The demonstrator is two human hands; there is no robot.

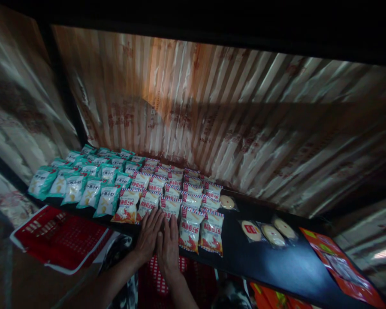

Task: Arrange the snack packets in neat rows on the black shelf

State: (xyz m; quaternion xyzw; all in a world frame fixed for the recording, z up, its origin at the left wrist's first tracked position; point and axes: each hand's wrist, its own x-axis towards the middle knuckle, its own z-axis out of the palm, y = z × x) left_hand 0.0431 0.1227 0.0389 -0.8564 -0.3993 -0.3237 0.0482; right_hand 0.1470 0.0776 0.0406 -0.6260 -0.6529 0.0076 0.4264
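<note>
My left hand point(148, 233) rests with fingers stretched out on the lower front of an orange-and-white snack bag point(150, 200). Beside it, my right hand point(168, 247) lies flat, its fingertips on the neighbouring snack bag point(170, 206). Both hands are open and nearly side by side, hiding the lower parts of these two bags. To their right in the front row stand two more bags of the same kind, one of them this snack bag point(190, 229). Several rows of such bags fill the shelf behind. Teal-and-white snack bags point(74, 189) stand in rows on the left.
Round pale packaged cakes point(272, 235) lie on the black shelf point(276, 266) to the right. An orange packet point(342, 268) is at its right end. A red printed bag point(61, 240) hangs below left. Corrugated sheeting point(225, 111) backs the shelf, with a dark beam above.
</note>
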